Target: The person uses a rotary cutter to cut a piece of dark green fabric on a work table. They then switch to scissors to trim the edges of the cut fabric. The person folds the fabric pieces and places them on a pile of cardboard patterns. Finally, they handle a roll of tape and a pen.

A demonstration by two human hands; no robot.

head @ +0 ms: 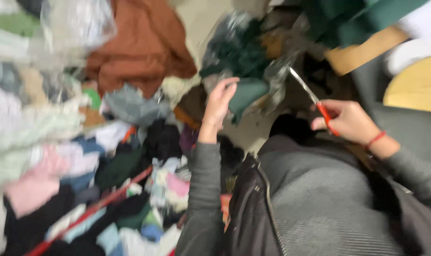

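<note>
I look down over my own grey-sleeved arms at a heap of mixed fabric scraps (82, 156) that fills the left and near side of the view. The picture is blurred with motion, so the fine detail is soft.

My right hand (349, 121) is clenched around the orange handles of a pair of scissors (315, 100), whose silver blades point up and to the left, toward the far middle. I cannot tell whether the blades are parted or closed.

My left hand (218, 105) is raised with fingers curled at the edge of a dark green piece of cloth (246, 92), which is wrapped in crinkled clear plastic (277, 71). It seems to pinch that edge, though the blur keeps me from being sure the grip is closed.

The green cloth lies in the far middle, between my two hands and just left of the scissor tips. It looks light and limp: I judge it would sag and fold wherever it is not held, so a pinch near an edge, pulled taut, is the place to take it. The plastic over it looks thin and slippery and could slide under the fingers.

A rust-brown garment (139, 45) lies farther off on the left, and a red strip (92, 211) runs through the near scraps.
</note>
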